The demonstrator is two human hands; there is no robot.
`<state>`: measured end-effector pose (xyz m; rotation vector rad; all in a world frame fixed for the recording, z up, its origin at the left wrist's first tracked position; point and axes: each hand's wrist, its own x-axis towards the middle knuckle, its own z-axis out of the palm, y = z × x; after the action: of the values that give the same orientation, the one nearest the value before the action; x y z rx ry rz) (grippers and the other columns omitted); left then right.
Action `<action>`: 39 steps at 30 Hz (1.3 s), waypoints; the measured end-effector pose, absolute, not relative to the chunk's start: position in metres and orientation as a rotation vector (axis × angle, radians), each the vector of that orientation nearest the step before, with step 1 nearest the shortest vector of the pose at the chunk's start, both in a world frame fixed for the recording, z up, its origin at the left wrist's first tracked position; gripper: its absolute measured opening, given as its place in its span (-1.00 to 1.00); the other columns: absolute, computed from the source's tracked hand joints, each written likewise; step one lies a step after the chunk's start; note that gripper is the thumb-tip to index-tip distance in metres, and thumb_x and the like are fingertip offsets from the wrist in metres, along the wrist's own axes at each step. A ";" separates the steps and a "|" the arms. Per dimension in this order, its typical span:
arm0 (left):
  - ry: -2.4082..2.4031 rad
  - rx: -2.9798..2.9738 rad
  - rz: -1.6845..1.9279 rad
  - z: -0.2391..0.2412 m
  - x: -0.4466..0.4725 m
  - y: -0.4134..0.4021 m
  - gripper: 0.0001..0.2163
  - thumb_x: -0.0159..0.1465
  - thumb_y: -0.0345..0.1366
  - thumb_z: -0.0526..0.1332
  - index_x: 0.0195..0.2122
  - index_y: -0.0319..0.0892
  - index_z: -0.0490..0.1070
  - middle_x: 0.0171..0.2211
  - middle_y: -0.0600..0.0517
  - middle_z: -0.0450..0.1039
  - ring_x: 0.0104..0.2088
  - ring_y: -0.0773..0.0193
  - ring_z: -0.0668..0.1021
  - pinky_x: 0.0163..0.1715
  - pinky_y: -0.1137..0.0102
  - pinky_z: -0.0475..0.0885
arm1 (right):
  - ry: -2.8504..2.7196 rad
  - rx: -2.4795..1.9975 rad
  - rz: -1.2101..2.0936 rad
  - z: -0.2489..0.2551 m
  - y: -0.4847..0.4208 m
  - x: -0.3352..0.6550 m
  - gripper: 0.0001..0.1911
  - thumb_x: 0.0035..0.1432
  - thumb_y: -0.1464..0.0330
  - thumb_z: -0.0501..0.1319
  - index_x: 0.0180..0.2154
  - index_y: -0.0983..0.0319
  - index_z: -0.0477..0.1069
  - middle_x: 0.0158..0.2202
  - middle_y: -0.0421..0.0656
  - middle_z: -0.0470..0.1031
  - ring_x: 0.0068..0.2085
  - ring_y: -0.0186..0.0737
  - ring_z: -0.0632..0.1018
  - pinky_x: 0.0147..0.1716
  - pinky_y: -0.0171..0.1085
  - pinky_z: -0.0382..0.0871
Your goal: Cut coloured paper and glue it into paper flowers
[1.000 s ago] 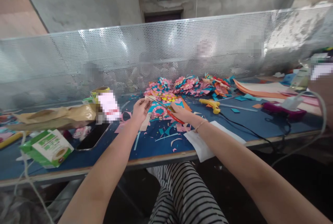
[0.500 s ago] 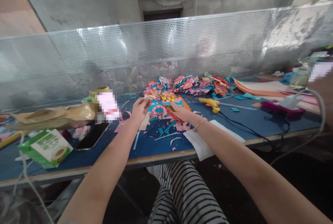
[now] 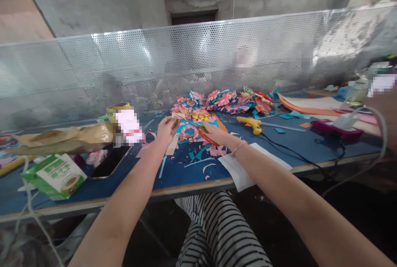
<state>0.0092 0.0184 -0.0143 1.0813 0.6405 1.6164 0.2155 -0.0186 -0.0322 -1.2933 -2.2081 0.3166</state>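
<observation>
The left hand pinches the pale paper in its fingers, over the table. The right hand holds the scissors, their long blades pointing left and away, to the paper.

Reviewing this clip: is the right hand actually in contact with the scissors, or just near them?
Touching. The head view shows the right hand closed over the scissors, their red handle showing along its near edge.
</observation>
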 end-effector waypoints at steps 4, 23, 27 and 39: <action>0.634 1.066 1.627 -0.013 0.011 0.017 -0.81 -0.11 -0.35 0.43 -0.54 -0.20 0.42 -0.53 0.10 0.49 -0.45 0.43 0.54 -0.31 0.51 0.47 | -2.227 -1.277 0.296 -0.033 -0.018 0.217 -0.77 0.24 0.16 -0.05 -0.24 0.19 0.13 -0.30 -0.11 0.42 -0.30 -0.21 0.44 -0.35 -0.30 0.25; 0.588 1.016 1.635 -0.009 0.012 0.015 -0.85 -0.08 -0.41 0.41 -0.55 -0.20 0.42 -0.53 0.10 0.50 -0.45 0.44 0.55 -0.27 0.51 0.46 | -2.246 -1.267 0.242 -0.033 -0.019 0.215 -0.85 0.26 0.25 -0.07 -0.24 0.19 0.13 -0.29 -0.07 0.44 -0.31 -0.20 0.45 -0.35 -0.30 0.24; 0.604 1.024 1.632 -0.010 0.012 0.015 -0.84 -0.09 -0.40 0.41 -0.55 -0.20 0.41 -0.53 0.09 0.50 -0.45 0.42 0.55 -0.25 0.48 0.47 | -2.215 -1.276 0.262 -0.035 -0.018 0.215 -0.82 0.25 0.21 -0.07 -0.26 0.18 0.11 -0.31 -0.09 0.43 -0.33 -0.21 0.45 -0.37 -0.31 0.25; 0.596 1.054 1.575 -0.012 0.011 0.018 -0.85 -0.07 -0.42 0.40 -0.53 -0.19 0.42 -0.52 0.09 0.51 -0.42 0.41 0.56 -0.22 0.47 0.47 | -2.209 -1.235 0.350 -0.037 -0.015 0.215 -0.79 0.25 0.19 -0.12 -0.26 0.19 0.11 -0.34 -0.12 0.40 -0.36 -0.23 0.42 -0.36 -0.29 0.25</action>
<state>0.0114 0.0179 -0.0122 1.0540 0.5956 1.5752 0.2153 -0.0155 -0.0374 -1.2346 -2.2092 0.3505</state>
